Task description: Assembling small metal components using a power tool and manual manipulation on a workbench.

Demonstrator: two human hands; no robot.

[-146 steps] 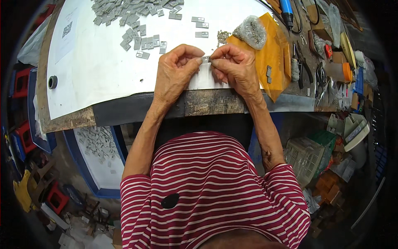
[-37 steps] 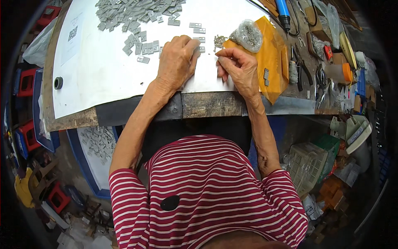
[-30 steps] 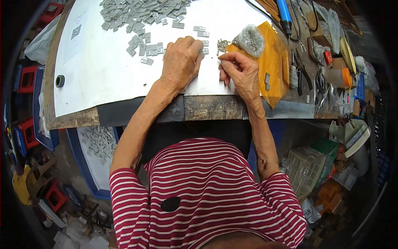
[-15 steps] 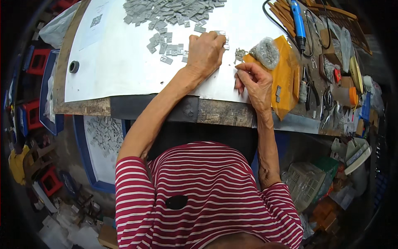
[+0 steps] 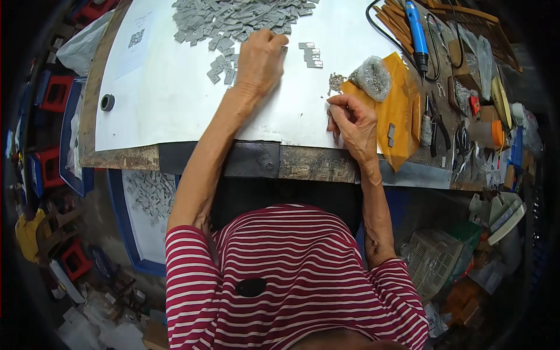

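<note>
My left hand (image 5: 260,63) is curled palm down over the near edge of the small flat grey pieces (image 5: 236,20). Its fingertips are mostly hidden, so I cannot make out what they hold. Beside it on the right, a short column of grey pieces (image 5: 313,56) lies on the white sheet. My right hand (image 5: 353,121) rests near the sheet's front edge, thumb and forefinger pinched together; anything between them is too small to name. Just beyond those fingers lies a little heap of tiny metal parts (image 5: 336,82).
A bubble-wrap bundle (image 5: 373,77) sits on a yellow envelope (image 5: 398,105), with two grey pieces on it. A blue corded electric screwdriver (image 5: 419,32) and pliers (image 5: 441,128) lie at the right. A black ring (image 5: 107,102) is on the left. Below stands a blue tray (image 5: 129,224).
My left hand has moved left, away from the column of grey pieces, which now shows, to the loose pieces beside the pile. My right hand has barely moved and keeps its pinch.
</note>
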